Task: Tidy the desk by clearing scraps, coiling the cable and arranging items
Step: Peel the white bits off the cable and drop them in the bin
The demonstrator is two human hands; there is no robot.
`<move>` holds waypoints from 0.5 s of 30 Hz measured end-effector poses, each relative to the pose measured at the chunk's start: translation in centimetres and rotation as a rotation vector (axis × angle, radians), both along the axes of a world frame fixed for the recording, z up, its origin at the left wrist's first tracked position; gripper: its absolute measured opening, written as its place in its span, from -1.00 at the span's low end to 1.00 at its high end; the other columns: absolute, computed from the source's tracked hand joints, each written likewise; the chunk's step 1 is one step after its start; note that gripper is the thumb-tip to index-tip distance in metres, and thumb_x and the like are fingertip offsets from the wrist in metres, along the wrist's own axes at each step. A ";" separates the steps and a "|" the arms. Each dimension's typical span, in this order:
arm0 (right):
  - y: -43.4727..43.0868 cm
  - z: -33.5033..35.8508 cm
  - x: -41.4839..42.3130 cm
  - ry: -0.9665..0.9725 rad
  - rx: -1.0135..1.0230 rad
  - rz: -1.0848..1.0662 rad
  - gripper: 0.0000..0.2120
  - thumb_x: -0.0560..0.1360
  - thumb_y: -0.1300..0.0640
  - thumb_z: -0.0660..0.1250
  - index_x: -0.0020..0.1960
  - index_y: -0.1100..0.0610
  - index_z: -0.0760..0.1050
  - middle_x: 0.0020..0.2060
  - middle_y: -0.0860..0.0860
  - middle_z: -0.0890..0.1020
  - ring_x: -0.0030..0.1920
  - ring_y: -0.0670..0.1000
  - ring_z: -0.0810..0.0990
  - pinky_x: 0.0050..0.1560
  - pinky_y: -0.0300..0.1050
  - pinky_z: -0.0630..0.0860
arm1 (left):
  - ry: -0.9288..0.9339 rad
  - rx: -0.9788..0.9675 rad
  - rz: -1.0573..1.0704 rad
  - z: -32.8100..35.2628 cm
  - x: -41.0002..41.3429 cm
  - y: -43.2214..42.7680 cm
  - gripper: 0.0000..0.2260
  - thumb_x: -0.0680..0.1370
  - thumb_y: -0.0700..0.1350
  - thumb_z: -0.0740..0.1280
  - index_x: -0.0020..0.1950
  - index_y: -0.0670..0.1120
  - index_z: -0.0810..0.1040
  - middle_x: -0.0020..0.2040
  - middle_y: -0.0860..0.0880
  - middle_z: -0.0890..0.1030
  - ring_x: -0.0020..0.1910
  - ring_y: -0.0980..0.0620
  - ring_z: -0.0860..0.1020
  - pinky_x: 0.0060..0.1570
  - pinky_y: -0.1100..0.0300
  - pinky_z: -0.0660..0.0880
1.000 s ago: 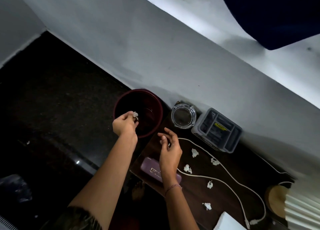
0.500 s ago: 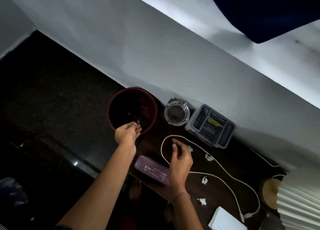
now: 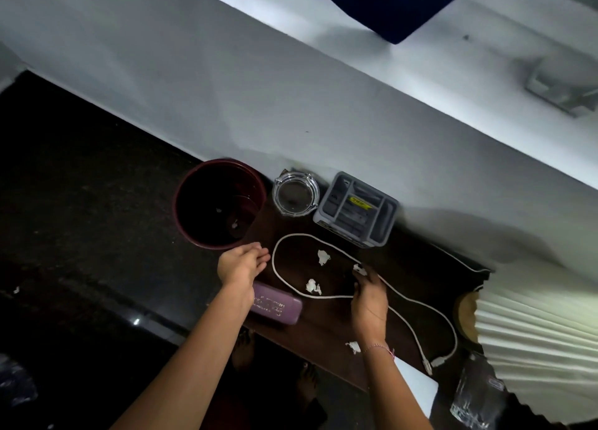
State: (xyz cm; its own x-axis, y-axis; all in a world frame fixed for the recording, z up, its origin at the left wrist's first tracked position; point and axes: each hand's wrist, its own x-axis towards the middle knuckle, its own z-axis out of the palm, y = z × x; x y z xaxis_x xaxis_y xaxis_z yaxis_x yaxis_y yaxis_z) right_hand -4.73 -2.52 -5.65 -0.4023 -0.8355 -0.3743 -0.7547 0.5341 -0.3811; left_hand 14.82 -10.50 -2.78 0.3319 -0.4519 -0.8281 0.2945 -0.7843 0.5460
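A dark wooden desk (image 3: 326, 329) carries a loose white cable (image 3: 417, 308) and several white paper scraps. My right hand (image 3: 367, 295) reaches over the cable, its fingertips pinching one scrap (image 3: 359, 269). Two more scraps (image 3: 323, 256) (image 3: 313, 286) lie inside the cable's loop, and another scrap (image 3: 353, 347) sits by my wrist. My left hand (image 3: 241, 264) hovers empty with fingers loosely apart, just below the rim of the maroon bin (image 3: 220, 203). White scraps lie at the bin's bottom.
A purple case (image 3: 278, 306) lies at the desk's front edge under my left wrist. A glass ashtray (image 3: 295, 194) and a grey organiser (image 3: 356, 209) stand against the wall. A pleated lampshade (image 3: 537, 332), white paper (image 3: 417, 387) and a glass (image 3: 475, 397) crowd the right.
My left hand let its scrap fall into the bin and drew back toward the desk. My right hand moved right across the cable onto another scrap.
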 end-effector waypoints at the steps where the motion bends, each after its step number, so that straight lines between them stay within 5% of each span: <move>1: 0.0 -0.1 0.0 0.011 -0.010 -0.005 -0.52 0.43 0.52 0.14 0.29 0.23 0.47 0.37 0.13 0.42 0.32 0.17 0.41 0.33 -0.11 0.33 | 0.001 0.000 -0.005 0.0 -0.2 0.1 -0.77 0.53 -0.34 0.25 0.17 -0.34 0.51 -0.03 -0.25 0.61 -0.07 -0.08 0.60 -0.02 0.16 0.51; 8: 0.3 0.0 0.2 -0.010 -0.123 -0.106 -0.53 0.42 0.55 0.13 0.26 0.29 0.47 0.29 0.14 0.47 0.23 0.12 0.51 0.29 -0.18 0.38 | 0.021 -0.016 -0.027 0.6 -1.6 0.5 -0.80 0.53 -0.35 0.25 0.13 -0.35 0.51 -0.16 -0.20 0.60 -0.11 -0.10 0.61 -0.10 0.19 0.55; 15: -2.2 4.0 5.2 -0.229 -0.463 -0.236 -0.86 0.41 0.39 0.38 -0.06 0.29 0.65 -0.10 0.08 0.65 -0.13 -0.18 0.57 0.04 -0.64 0.31 | 0.131 0.007 -0.032 2.6 -3.4 0.9 -0.80 0.50 -0.37 0.30 0.10 -0.40 0.52 -0.23 -0.22 0.57 -0.11 -0.18 0.58 -0.14 0.17 0.61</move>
